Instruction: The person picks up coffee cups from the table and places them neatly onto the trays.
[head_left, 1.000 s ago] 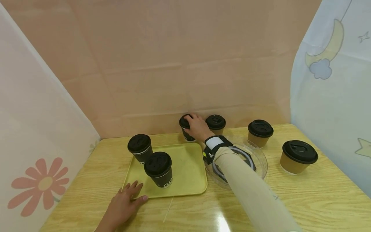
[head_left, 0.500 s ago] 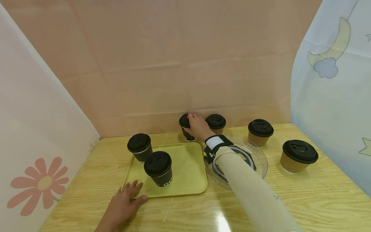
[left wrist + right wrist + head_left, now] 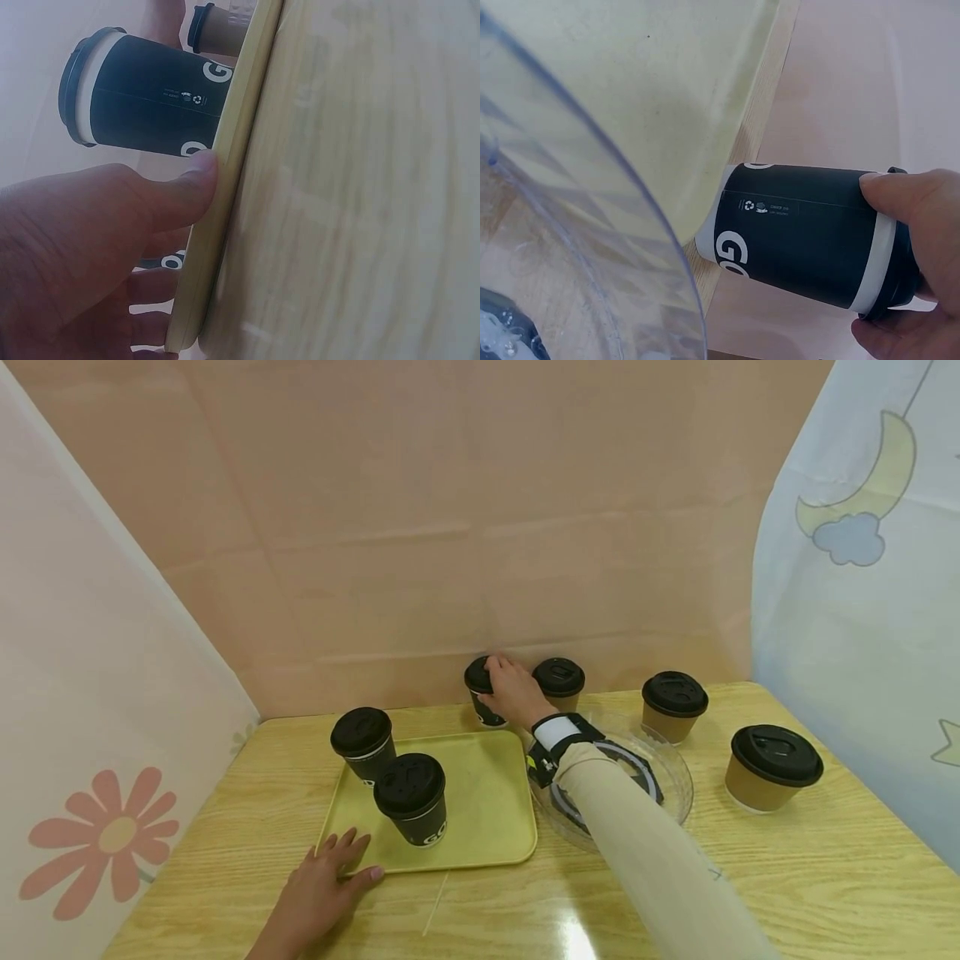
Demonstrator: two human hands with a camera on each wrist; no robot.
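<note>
At the back of the table, my right hand (image 3: 517,695) grips a black paper cup (image 3: 799,232) near its black lid. In the right wrist view, thumb and fingers go around the lid end, and the cup's base is right at the corner of the yellow tray (image 3: 487,802). My left hand (image 3: 318,889) rests on the tray's front left corner, fingers spread, the thumb on the rim in the left wrist view. Two more lidded black cups stand on the tray's left half: a front cup (image 3: 411,806) and a rear cup (image 3: 366,745).
A round clear plastic container (image 3: 678,785) with a dark item inside lies under my right forearm. Three brown lidded cups stand on the right: a back cup (image 3: 558,681), a middle cup (image 3: 671,714) and a wide front cup (image 3: 768,777). A hanging sheet (image 3: 450,527) closes off the back.
My right hand's fingertips have shifted slightly rightward on the cup's lid, while the cup stays in place. The left hand has not moved.
</note>
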